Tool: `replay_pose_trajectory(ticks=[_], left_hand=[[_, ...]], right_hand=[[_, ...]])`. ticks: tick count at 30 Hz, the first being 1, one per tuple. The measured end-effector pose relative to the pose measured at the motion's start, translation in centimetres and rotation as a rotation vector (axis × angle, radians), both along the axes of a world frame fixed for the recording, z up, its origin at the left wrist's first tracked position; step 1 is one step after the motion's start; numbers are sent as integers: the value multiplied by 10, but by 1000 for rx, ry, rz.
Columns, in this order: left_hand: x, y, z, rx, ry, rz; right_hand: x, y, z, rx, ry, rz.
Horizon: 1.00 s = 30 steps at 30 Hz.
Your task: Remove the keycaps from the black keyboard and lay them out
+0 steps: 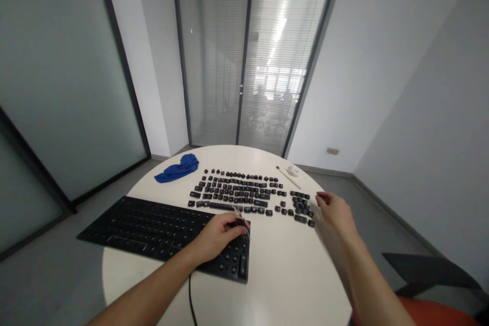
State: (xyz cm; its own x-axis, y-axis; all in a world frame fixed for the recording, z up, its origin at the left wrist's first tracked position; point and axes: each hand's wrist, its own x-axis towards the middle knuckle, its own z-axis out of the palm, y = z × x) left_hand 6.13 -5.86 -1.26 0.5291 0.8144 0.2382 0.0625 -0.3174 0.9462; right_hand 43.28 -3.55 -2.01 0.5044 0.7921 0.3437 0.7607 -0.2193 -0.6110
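A black keyboard base (153, 229) with its keycaps mostly off lies at the left front of the round table. Over its right end, my left hand (219, 234) is closed around a small tool with thin, pale wires. Loose black keycaps (237, 191) lie in keyboard-like rows beyond the base, and a smaller group (301, 205) sits to their right. Just right of that group is my right hand (334, 211), its fingers bent and together near the outermost keycaps; whatever is between its fingertips is too small to make out.
A blue cloth (178, 168) lies at the table's back left. At the back right are a wooden-handled brush (288, 177) and a small white item (293, 169). A black cable (191, 300) runs toward the front. A chair (428, 270) stands at the right.
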Motion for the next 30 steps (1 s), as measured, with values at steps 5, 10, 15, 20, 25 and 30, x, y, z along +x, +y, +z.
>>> replay_pose_trajectory(ticks=[5,10,15,20,25,30], left_hand=[[0,0,1,-14,-12,11],[0,0,2,-10,-13,22],[2,0,2,-49,-15,58],[3,0,2,-65,-15,66],[3,1,2,-55,-5,73],[3,2,-3,-78,-18,72]], right_hand=[[6,3,-13,-62,5,-8],[9,10,-19,-87,13,-32],[11,12,-21,-99,20,-41],[8,11,-20,-102,-1,-42],[5,6,-15,-104,-31,-35],[-7,2,2,-103,-81,-26]])
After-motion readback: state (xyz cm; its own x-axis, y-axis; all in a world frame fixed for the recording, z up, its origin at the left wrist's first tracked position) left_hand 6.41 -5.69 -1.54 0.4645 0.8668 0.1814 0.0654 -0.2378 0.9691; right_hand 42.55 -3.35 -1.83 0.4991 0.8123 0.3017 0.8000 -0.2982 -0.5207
